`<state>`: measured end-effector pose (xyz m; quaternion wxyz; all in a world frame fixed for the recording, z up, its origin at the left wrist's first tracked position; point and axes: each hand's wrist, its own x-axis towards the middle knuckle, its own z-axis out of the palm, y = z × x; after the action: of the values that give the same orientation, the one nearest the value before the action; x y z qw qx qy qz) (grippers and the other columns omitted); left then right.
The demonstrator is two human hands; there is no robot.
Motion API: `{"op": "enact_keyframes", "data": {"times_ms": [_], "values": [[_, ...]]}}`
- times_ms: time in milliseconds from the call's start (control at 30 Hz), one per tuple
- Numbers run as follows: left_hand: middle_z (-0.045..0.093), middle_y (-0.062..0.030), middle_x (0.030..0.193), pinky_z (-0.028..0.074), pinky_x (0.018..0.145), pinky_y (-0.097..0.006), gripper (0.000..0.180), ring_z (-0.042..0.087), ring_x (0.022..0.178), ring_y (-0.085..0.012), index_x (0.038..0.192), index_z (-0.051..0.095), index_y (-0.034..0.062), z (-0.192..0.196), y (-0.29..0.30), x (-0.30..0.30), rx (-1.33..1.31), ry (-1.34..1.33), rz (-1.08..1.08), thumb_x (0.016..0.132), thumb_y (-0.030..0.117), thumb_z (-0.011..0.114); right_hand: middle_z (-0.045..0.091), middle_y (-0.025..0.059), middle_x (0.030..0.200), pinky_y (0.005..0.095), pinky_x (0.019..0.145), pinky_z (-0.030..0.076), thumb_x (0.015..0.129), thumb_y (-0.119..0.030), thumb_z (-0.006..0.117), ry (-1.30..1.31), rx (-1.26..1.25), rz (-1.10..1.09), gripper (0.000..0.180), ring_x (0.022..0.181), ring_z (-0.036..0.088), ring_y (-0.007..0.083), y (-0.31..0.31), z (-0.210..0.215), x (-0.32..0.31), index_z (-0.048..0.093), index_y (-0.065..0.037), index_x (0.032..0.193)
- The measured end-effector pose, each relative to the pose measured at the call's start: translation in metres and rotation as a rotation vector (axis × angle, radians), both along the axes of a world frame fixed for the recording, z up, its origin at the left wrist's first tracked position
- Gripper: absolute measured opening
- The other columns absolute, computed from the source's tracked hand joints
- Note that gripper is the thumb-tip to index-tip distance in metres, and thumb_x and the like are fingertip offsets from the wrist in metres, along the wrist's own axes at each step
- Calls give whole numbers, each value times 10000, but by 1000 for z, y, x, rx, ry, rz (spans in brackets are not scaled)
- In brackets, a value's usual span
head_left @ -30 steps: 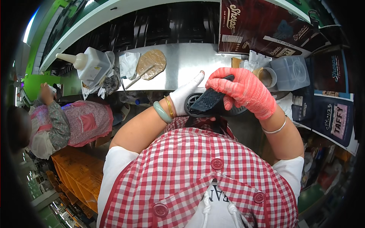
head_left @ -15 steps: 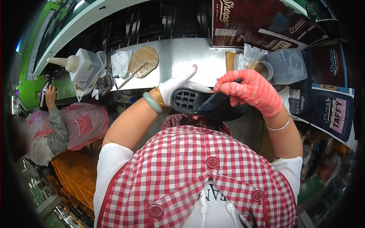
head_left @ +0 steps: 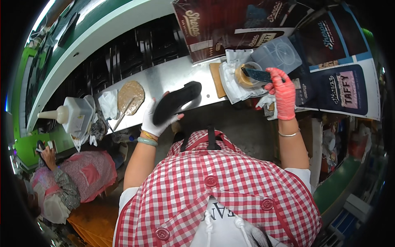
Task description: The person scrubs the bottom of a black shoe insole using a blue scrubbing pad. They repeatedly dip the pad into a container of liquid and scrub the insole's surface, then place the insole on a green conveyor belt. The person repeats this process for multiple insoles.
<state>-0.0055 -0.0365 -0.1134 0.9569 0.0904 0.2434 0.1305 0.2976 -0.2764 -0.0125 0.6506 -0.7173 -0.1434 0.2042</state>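
Note:
My left hand (head_left: 154, 119), in a white glove with bare fingertips, holds a black shoe sole (head_left: 177, 101) at its near end. The sole slants up to the right over the metal worktop (head_left: 158, 80), its smooth dark face showing. In a coral knitted glove, my right hand (head_left: 283, 91) pinches a dark, flat, narrow tool (head_left: 258, 75) whose exact kind I cannot make out. Its far end is over a small tan-rimmed cup (head_left: 243, 78). Whether the tool touches the cup's contents is hidden.
White papers (head_left: 236, 92) and a clear plastic tub (head_left: 276, 57) surround the cup. A tan lump with a stick (head_left: 131, 99) and a white spout bottle (head_left: 75, 117) stand left. Printed sheets (head_left: 349, 88) cover the right. At left a co-worker's hand (head_left: 48, 157) shows.
My right hand has moved right, away from the sole, to the cup with the dark tool. My left hand turned the sole, hiding its gridded heel. The view has shifted too.

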Motion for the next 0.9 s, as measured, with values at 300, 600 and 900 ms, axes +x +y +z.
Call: {"op": "enact_keyframes", "data": {"times_ms": [300, 600, 900], "values": [[524, -169, 1272, 498, 773, -487, 667, 526, 1129, -407, 1326, 435, 67, -12, -53, -6, -110, 301, -112, 962, 579, 212, 629, -9, 836, 188, 506, 395, 889, -299, 650, 7, -183, -38, 312, 591, 569, 61, 1, -68, 20, 657, -58, 1086], [563, -147, 1216, 485, 684, -380, 515, 563, 1066, -362, 1285, 482, 94, -5, -53, 0, -66, 194, -30, 991, 469, 289, 609, -2, 811, 168, 434, 324, 905, -285, 628, 183, -81, -96, 294, 550, 539, 44, -10, -74, 31, 647, -42, 1069], [475, -195, 1330, 501, 815, -505, 529, 475, 1183, -433, 1338, 451, 103, 57, -60, 43, -118, -199, -9, 940, 451, 477, 625, 24, 721, 156, 467, 406, 965, -269, 525, 312, 315, 269, 252, 560, 584, 63, 31, 19, -77, 631, -45, 1013]]}}
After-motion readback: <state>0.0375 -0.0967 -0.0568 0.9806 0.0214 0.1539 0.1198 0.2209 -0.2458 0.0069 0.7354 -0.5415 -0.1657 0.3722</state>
